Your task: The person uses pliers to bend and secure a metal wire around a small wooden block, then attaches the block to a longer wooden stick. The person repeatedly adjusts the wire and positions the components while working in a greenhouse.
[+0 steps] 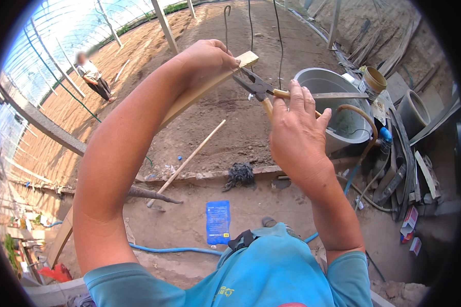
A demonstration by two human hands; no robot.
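Observation:
My left hand (207, 60) is raised ahead of me, its fingers closed round a pale wooden strip (249, 58) near the strip's upper end. The strip slants down to the left, partly hidden by my forearm. In my right hand (299, 128) is a pair of pliers (258, 88) with yellow handles, and my fingers wrap the handles. The pliers' dark jaws are parted and point at the strip's end, close to my left fingertips. Whether the jaws touch the wood or some small piece there, I cannot tell.
A large grey bucket (312, 77) stands to the right, beside a smaller tan bucket (372, 82) and piled scrap. Dark wires (280, 46) hang ahead. A long-handled tool (189, 159), blue packet (218, 222) and blue hose (174, 250) lie below. Another person (91, 74) is far left.

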